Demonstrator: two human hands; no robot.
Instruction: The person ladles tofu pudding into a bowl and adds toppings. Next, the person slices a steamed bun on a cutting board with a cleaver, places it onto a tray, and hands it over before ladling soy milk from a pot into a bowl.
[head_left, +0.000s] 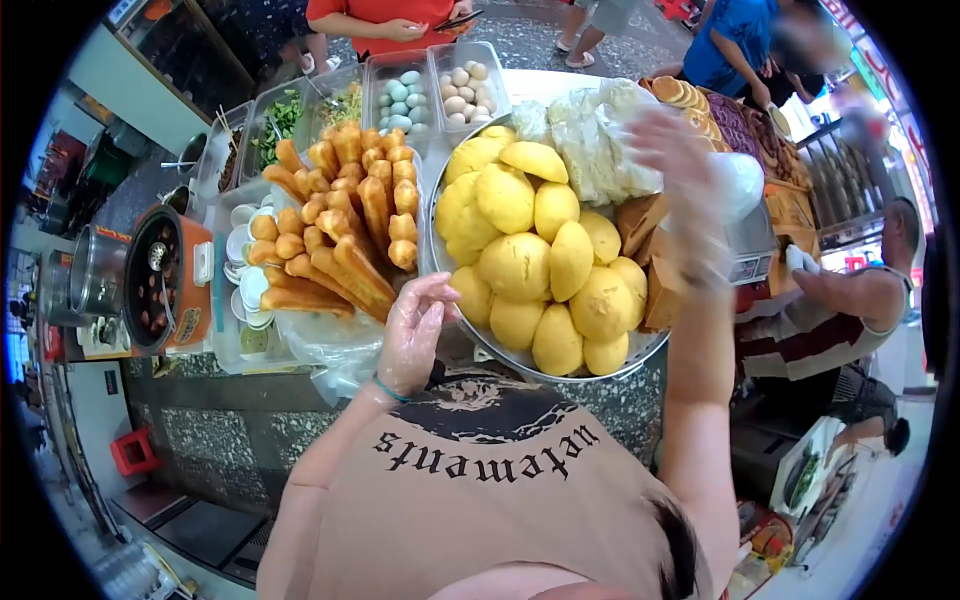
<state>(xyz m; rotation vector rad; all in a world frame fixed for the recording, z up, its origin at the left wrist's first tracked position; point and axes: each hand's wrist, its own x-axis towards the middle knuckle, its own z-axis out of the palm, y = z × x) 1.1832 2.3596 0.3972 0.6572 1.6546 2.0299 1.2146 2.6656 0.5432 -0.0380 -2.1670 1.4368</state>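
Note:
My left hand point(418, 335) is at the near left rim of a round metal tray point(480, 345), fingers loosely stretched and apart, nothing in them. A shiny, clear film like a thin glove seems to cover it. Yellow buns point(515, 267) are heaped on that tray. To their left lie fried dough sticks point(345, 215) in a stack. My right hand point(680, 170) is smeared by motion over the right side of the stall, close to clear plastic bags point(600, 135) and a white, rounded plastic-covered thing point(738, 185). Whether it holds anything is not visible.
Tubs of eggs point(468, 92), bluish eggs point(403, 100) and chopped greens point(283, 125) line the back. An orange pot point(165, 280) with a ladle stands left. Flat round cakes point(685, 100) lie back right. A person in red point(380, 25) stands opposite; another person point(850, 300) is at right.

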